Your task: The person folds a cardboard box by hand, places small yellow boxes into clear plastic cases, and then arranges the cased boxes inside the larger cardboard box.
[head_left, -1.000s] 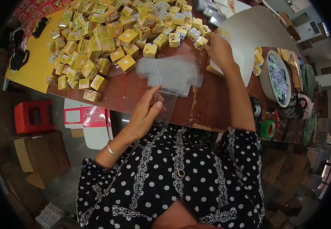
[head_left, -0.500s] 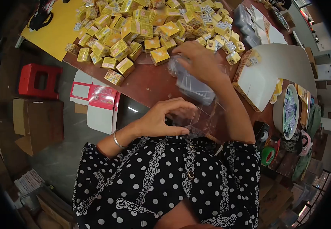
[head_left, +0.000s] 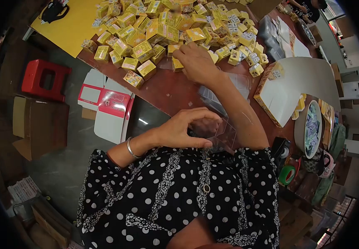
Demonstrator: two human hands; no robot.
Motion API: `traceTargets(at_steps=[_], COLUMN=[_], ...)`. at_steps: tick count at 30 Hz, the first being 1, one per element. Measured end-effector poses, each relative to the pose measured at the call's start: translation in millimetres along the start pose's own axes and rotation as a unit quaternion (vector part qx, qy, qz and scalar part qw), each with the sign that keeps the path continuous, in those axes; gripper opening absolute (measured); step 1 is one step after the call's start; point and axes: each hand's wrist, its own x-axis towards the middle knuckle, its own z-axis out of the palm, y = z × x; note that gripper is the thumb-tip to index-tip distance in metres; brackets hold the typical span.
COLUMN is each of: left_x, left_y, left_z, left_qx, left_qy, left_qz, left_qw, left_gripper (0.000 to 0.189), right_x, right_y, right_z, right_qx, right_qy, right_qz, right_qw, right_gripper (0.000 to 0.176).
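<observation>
Right hand (head_left: 198,63) has reached yellow boxes (head_left: 163,32) (grip unclear); left hand (head_left: 181,129) clasps clear box (head_left: 226,135).

1) The clear box (head_left: 225,133) looked like thin, smooth, glossy plastic
2) The small yellow boxes (head_left: 142,50) seemed to be printed card with a light sheen
3) The table (head_left: 158,97) looked like coated wood, flecked with pale scuffs
4) The red stool (head_left: 33,79) was smooth plastic
5) The bangle (head_left: 131,149) was shiny metal
6) The brown carton (head_left: 47,130) was matt cardboard
7) The dotted blouse (head_left: 167,193) was matt cloth
</observation>
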Motion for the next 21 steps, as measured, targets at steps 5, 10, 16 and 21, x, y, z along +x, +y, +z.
traceTargets(at_steps=[5, 10, 16, 21], left_x=[0, -2, -5, 5], left_y=[7, 16, 21, 4], left_z=[6, 10, 12, 25], left_qx=[-0.039, -0.035, -0.041, -0.071], left_qy=[-0.008, -0.023, 0.023, 0.123], left_qz=[-0.028, 0.000, -0.036, -0.106], left_qw=[0.999, 0.999, 0.998, 0.984], left_gripper=[0.056, 0.056, 0.054, 0.050], right_x=[-2, -17, -105, -182], right_y=[-7, -13, 9, -10], right_z=[5, -32, -112, -152], right_qx=[-0.004, 0.081, 0.575, 0.616], right_qy=[-0.006, -0.002, 0.135, 0.267], right_qz=[-0.009, 0.016, 0.205, 0.166], right_qw=[1.000, 0.997, 0.780, 0.722], right_gripper=[0.040, 0.041, 0.037, 0.040])
